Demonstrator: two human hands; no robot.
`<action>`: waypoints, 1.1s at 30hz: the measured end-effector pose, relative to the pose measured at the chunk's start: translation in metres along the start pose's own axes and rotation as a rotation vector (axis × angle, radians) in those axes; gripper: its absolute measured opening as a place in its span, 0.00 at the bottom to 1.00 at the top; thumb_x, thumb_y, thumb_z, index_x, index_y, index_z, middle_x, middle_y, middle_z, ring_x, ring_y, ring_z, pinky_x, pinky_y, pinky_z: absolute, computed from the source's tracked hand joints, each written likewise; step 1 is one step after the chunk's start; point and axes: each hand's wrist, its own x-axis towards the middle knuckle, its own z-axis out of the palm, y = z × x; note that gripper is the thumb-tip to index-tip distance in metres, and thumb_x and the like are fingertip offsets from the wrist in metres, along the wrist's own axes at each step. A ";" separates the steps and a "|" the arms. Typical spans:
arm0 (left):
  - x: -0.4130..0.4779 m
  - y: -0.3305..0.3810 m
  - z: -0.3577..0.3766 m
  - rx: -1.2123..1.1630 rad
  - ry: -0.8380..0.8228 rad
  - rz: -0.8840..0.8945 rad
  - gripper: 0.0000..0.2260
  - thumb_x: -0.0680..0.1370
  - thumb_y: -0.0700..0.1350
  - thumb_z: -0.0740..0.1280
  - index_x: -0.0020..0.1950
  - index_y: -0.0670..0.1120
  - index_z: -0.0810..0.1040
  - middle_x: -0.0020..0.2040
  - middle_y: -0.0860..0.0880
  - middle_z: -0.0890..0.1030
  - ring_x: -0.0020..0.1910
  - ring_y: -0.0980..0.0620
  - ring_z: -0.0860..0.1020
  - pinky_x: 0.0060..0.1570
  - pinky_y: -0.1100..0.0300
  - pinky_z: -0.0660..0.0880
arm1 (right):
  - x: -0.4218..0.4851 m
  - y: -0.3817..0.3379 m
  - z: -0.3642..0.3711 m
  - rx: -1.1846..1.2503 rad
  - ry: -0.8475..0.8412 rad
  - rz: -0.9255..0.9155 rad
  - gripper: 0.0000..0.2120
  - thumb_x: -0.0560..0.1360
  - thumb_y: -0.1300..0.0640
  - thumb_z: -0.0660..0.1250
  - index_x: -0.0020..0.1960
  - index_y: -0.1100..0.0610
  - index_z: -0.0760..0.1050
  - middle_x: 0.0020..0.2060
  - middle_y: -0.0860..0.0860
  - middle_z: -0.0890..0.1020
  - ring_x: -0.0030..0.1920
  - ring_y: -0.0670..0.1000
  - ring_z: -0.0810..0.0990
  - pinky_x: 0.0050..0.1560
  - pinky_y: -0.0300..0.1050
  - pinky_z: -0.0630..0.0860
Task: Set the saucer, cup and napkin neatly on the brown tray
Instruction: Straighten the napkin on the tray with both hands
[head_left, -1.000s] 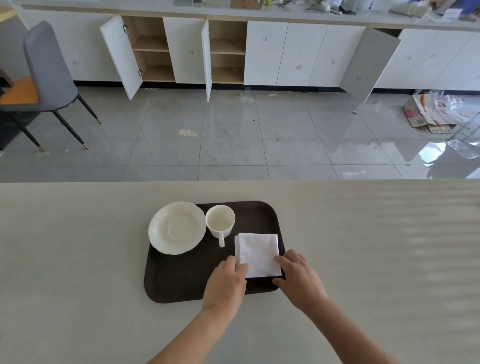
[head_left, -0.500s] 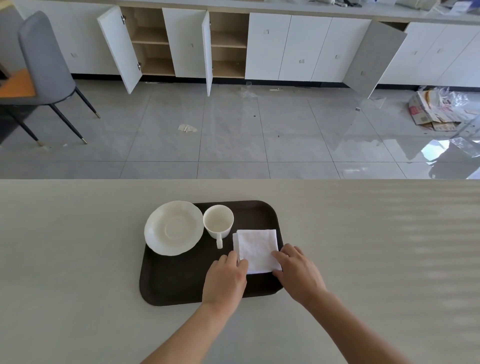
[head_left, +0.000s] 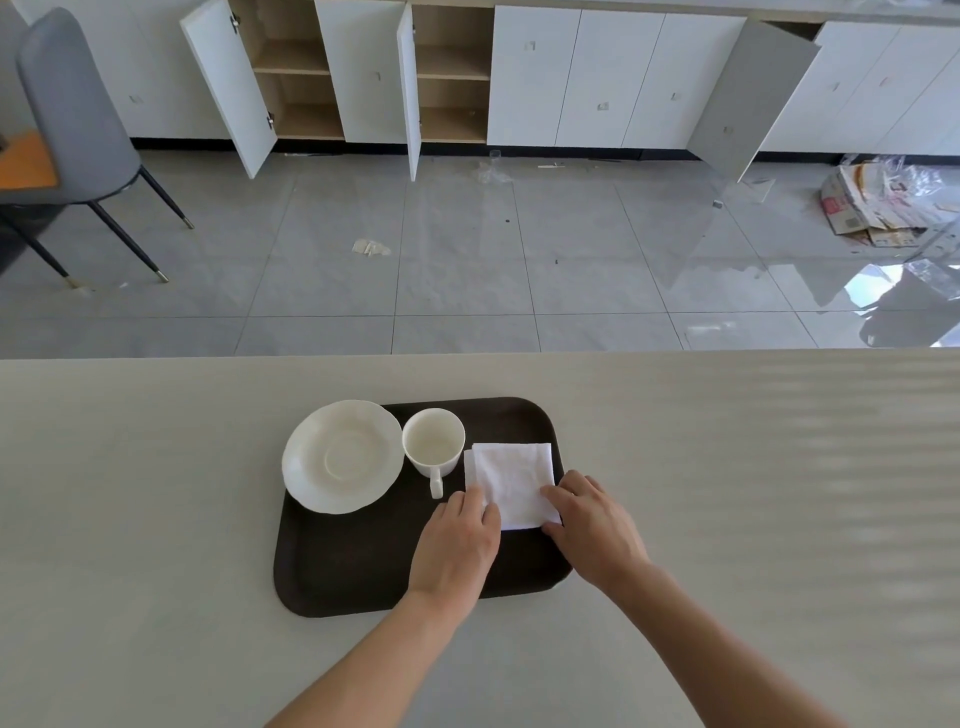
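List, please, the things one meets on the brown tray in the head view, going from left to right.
saucer → cup → napkin, with the left hand on its near left edge and the right hand on its near right edge; all lie on the brown tray.

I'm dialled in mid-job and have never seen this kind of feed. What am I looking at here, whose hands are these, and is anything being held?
There is no machine: one camera on a person's head looks down at their bare hands. On the pale table sits a brown tray with a white saucer, partly over the tray's left edge, an empty cup and a folded white napkin. The left hand and right hand press fingertips on the napkin's near corners; nothing is lifted.
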 end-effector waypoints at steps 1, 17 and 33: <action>0.001 0.000 -0.001 0.006 -0.002 -0.007 0.14 0.61 0.33 0.75 0.44 0.45 0.80 0.38 0.46 0.77 0.34 0.50 0.75 0.33 0.59 0.76 | 0.001 0.000 0.000 0.000 -0.001 0.001 0.09 0.76 0.54 0.67 0.55 0.54 0.77 0.49 0.49 0.76 0.52 0.53 0.75 0.42 0.49 0.78; 0.024 0.011 -0.004 0.215 -0.086 -0.027 0.11 0.62 0.37 0.76 0.42 0.44 0.81 0.39 0.46 0.79 0.36 0.51 0.76 0.36 0.60 0.74 | 0.023 0.000 0.003 0.020 0.057 0.023 0.07 0.76 0.55 0.66 0.53 0.53 0.77 0.47 0.48 0.76 0.49 0.52 0.74 0.36 0.47 0.76; 0.044 0.009 -0.002 0.298 -0.153 -0.086 0.13 0.64 0.40 0.77 0.48 0.43 0.84 0.50 0.42 0.83 0.41 0.50 0.81 0.39 0.59 0.78 | 0.043 0.001 0.003 0.010 0.085 0.020 0.06 0.76 0.55 0.66 0.51 0.54 0.76 0.47 0.49 0.76 0.49 0.53 0.75 0.36 0.49 0.78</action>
